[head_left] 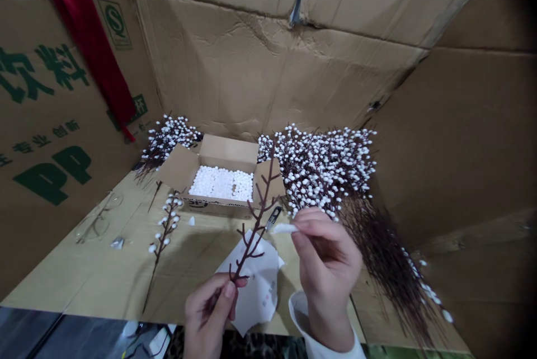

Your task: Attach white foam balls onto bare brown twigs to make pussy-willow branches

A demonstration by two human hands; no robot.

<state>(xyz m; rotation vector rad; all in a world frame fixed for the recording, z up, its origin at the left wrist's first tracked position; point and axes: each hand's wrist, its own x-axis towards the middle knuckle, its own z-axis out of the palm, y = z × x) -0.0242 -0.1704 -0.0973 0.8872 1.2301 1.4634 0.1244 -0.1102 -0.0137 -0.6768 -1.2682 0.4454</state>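
My left hand point(213, 311) pinches the lower end of a bare brown branch point(257, 223), which stands upright with its side twigs free of berries. To its right, my right hand point(325, 258) holds a small white strip point(284, 228) between thumb and fingertips, apart from the branch. Beyond both hands sits an open cardboard box point(218, 209) of small white balls point(216, 182). Under the branch lies a crumpled white paper point(262, 292). A branch with white berries point(165, 227) rests on the table to the left.
Bunches of white-berried branches point(323, 163) stand behind on the right, with another bunch point(172, 135) at back left. Bare brown stems point(390, 264) lie at right. A small knife point(273, 217), eyeglasses point(98, 219) and a foil scrap point(117, 242) are on the table point(104, 275). Cardboard walls surround it.
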